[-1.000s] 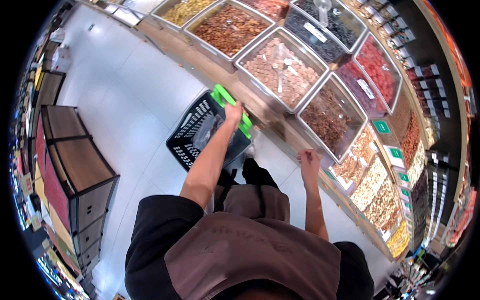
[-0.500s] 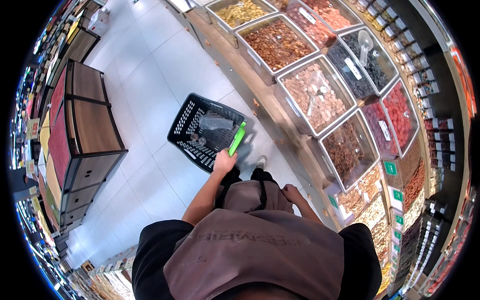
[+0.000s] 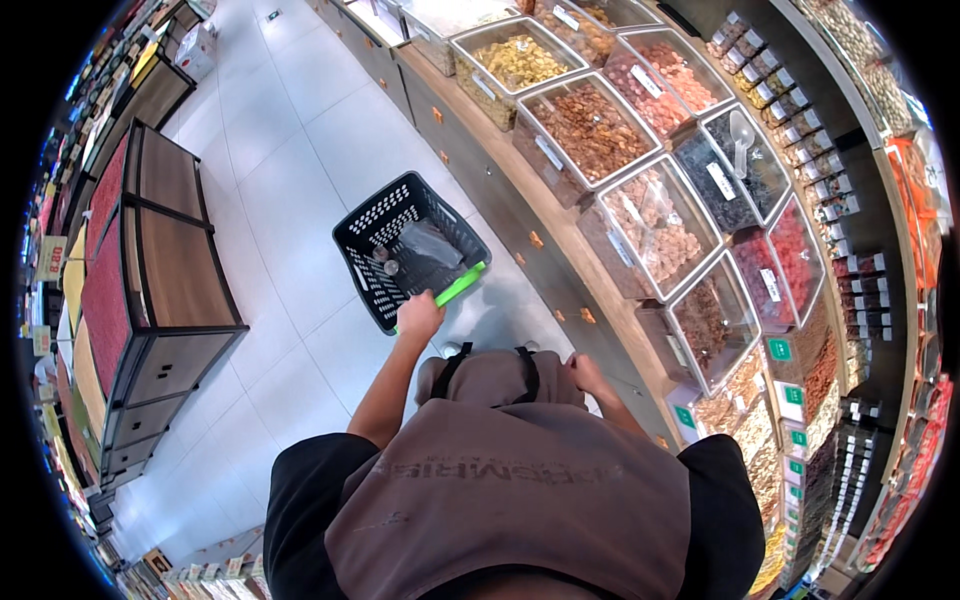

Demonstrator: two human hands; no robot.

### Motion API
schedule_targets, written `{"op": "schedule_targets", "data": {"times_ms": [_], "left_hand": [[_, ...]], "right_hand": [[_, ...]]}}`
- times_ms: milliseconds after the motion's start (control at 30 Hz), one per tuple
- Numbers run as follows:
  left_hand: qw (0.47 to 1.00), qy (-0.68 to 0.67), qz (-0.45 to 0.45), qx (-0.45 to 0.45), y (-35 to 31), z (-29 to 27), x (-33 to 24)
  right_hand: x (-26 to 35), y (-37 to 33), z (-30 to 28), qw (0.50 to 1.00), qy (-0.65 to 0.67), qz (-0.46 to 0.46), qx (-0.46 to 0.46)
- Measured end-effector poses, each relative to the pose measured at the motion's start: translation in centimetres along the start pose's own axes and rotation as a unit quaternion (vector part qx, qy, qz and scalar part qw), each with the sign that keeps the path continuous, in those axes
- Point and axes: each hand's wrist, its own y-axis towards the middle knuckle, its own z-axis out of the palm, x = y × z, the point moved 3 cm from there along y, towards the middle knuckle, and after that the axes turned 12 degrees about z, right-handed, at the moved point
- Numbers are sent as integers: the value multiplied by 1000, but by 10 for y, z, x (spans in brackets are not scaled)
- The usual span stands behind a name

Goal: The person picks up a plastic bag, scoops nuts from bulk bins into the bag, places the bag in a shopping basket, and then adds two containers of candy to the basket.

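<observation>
A taupe apron point(image 3: 510, 535) is being worn over a black short-sleeved top point(image 3: 725, 500) — forearms point(image 3: 385, 390) are being left bare — while faded dark lettering point(image 3: 500, 471) is being shown across the chest and black straps point(image 3: 528, 372) are being displayed lower down.

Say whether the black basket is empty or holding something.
Holding something: a grey, bag-like item and two small roundish items lie inside the basket; what they contain is unclear.
</observation>
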Motion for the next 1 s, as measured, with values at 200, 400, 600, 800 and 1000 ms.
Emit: {"op": "schedule_targets", "data": {"times_ms": [200, 400, 600, 800, 1000], "left_hand": [[999, 38, 7, -16, 46, -22, 49], [998, 21, -35, -44, 96, -66, 102], [994, 23, -81, -66, 157, -100, 159], [995, 36, -78, -55, 224, -140, 166], [989, 76, -116, -51, 242, -138, 231]], "right_hand": [[100, -27, -24, 966, -3, 146, 215], [179, -31, -39, 849, 328, 12, 415], [250, 74, -28, 974, 11, -158, 161], [299, 294, 76, 970, -172, -171, 36], [400, 258, -44, 939, 110, -245, 217]]}}
